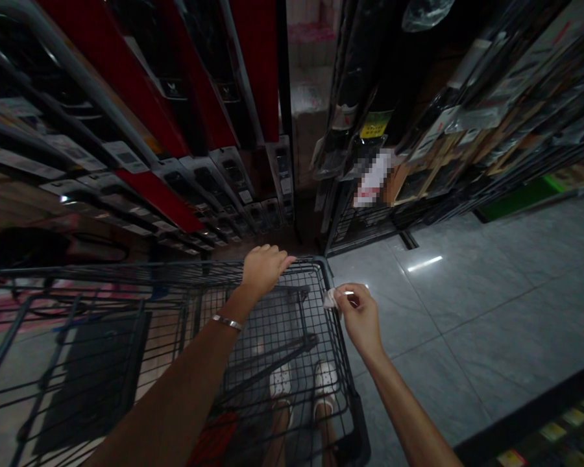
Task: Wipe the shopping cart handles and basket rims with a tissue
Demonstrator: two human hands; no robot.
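A dark wire shopping cart (321, 259) is below me, and its mesh basket fills the lower left. My left hand (263, 269), with a metal bracelet on the wrist, is closed over the far top rail of the cart. Just outside the cart's right rim is my right hand (361, 318), thumb and fingers pinched together. Between those fingertips is a small whitish crumpled piece (329, 298), perhaps paper or plastic; its exact kind does not show. It overlaps the cart's rim in view, and I cannot tell whether it touches.
Packaged goods (214, 175) hang in rows on a rack ahead and to the left. A second rack (370, 220) with bagged items stands at right. Grey tiled floor (448, 298) lies to the right. White shoes (325, 379) show through the mesh. Shelf edge (540, 415) is lower right.
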